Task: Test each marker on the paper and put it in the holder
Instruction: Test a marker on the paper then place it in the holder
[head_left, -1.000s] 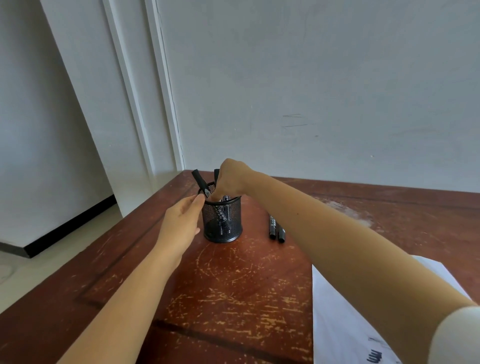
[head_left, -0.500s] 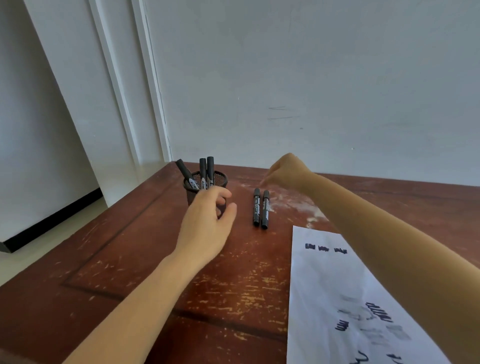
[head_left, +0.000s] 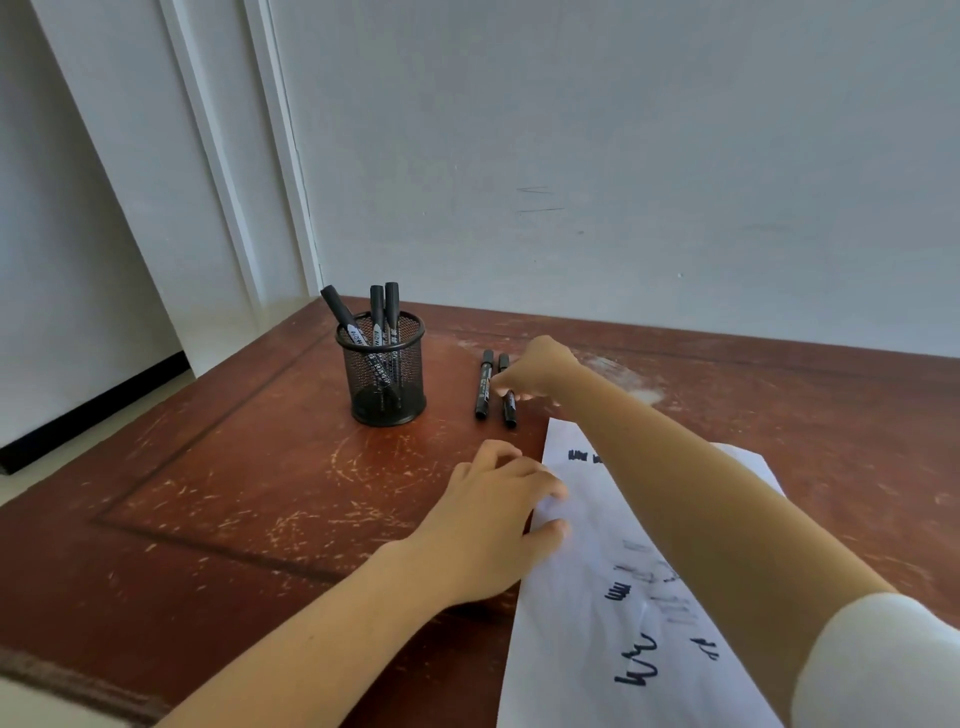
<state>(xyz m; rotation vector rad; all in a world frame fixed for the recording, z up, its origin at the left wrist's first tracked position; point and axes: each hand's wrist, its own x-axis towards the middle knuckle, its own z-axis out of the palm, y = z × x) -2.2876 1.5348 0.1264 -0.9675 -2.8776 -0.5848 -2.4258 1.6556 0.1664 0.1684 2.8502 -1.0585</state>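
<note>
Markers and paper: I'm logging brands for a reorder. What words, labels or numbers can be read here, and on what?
Markers in the holder: white barrel print, too blurred to read.
Free marker on the table: white barrel print, too small to read.
Gripped marker, in the right hand: print too small to read.
Paper: black test scribbles only, no words or numbers.

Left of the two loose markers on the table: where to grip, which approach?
Pinch the left marker mid-barrel from above, fingers across its width. It lies flat, pointing away from you, with the other marker close on its right, so the holder side looks freer.
</note>
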